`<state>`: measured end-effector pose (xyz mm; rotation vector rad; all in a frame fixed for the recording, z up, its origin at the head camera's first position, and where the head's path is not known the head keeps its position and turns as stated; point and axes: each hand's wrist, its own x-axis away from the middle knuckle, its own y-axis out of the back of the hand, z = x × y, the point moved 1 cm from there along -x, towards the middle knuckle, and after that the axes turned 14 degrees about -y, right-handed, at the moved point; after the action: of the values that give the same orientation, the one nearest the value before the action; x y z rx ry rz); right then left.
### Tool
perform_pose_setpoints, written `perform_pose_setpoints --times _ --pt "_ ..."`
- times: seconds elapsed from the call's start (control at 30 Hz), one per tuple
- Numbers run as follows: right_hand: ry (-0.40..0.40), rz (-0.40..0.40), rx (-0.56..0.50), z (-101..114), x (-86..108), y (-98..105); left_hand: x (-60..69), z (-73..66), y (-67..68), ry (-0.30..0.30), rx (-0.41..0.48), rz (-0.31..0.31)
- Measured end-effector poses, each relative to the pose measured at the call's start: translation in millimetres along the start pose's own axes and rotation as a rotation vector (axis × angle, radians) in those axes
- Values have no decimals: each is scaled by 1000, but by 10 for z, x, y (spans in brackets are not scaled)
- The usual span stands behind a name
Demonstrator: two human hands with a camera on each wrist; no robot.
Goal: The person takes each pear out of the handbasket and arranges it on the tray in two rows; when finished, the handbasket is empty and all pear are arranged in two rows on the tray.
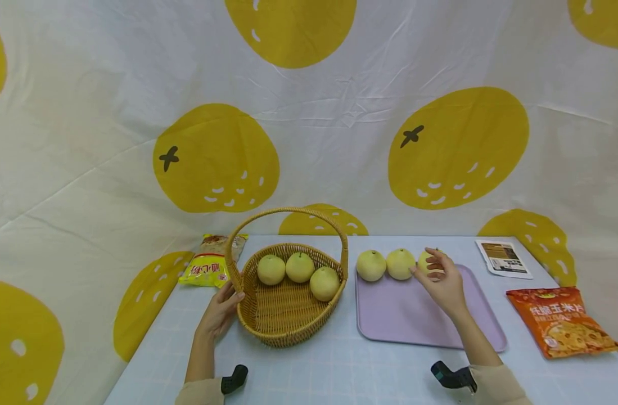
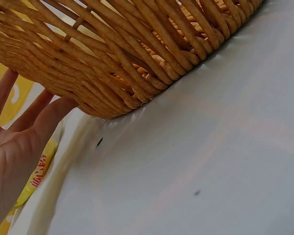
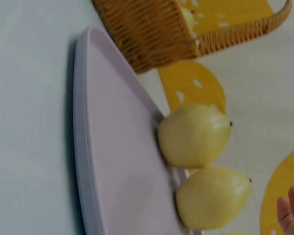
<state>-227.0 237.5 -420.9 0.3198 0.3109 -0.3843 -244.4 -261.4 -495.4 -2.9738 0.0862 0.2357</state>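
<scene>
A brown wicker basket (image 1: 283, 332) with a tall arched handle stands left of centre, with three pale yellow pears (image 1: 325, 284) inside. My left hand (image 1: 221, 313) holds the basket's left side, thumb at the rim by the handle's foot; the left wrist view shows its fingers (image 2: 54, 115) against the woven wall. On the right, a lilac tray (image 1: 405, 315) has three more pears (image 1: 371, 265) in a row along its far edge. My right hand (image 1: 444, 284) hovers at the rightmost pear, partly hiding it, thumb and fingers apart. Whether it touches that pear is unclear.
A yellow snack bag (image 1: 207, 269) lies behind the basket's left side. Right of the tray are a white flat packet (image 1: 503, 259) and an orange snack bag (image 1: 564, 322). A fruit-patterned cloth (image 1: 334, 140) hangs behind the light blue table (image 1: 319, 371).
</scene>
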Motion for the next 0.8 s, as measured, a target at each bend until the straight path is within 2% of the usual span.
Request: perform_pose_setpoints --times 0.17,0.33,0.53,0.8 --pt "105 160 -112 293 201 -224 -4 8 -5 9 5 0" --pt "207 313 -140 295 308 -516 -4 -9 -1 11 5 -1" --pt "224 457 -192 403 403 -835 0 -22 10 6 -16 -1" --pt "212 541 -193 762 503 -1043 24 -31 -4 2 -9 10"
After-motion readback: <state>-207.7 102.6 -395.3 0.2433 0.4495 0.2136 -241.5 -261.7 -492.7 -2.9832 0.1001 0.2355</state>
